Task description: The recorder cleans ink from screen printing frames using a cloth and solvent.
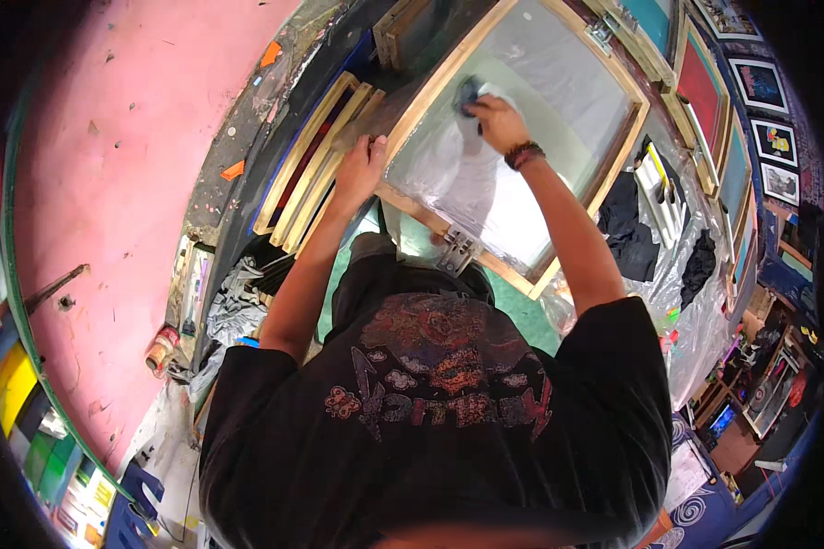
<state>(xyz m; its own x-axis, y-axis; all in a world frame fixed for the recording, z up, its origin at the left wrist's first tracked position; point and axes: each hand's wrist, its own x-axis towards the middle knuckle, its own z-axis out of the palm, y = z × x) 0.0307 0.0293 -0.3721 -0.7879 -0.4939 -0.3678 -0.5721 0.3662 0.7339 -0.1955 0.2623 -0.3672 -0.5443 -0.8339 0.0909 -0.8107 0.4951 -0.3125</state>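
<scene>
Screen frame [604, 151] (one), left hand [362, 169] gripping its edge, right hand [496, 122] pinching perhaps one rag [470, 95].

Single head fisheye, looking steeply down, close over wooden screen frame [522, 146]; rim perhaps distorted.

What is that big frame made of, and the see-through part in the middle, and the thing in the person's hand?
The frame looks like bare pale wood with visible grain. The middle seems a thin translucent mesh, stretched flat and slightly shiny. The right hand presses a dark, crumpled wad, probably soft cloth. The left hand grips the frame's edge.
</scene>
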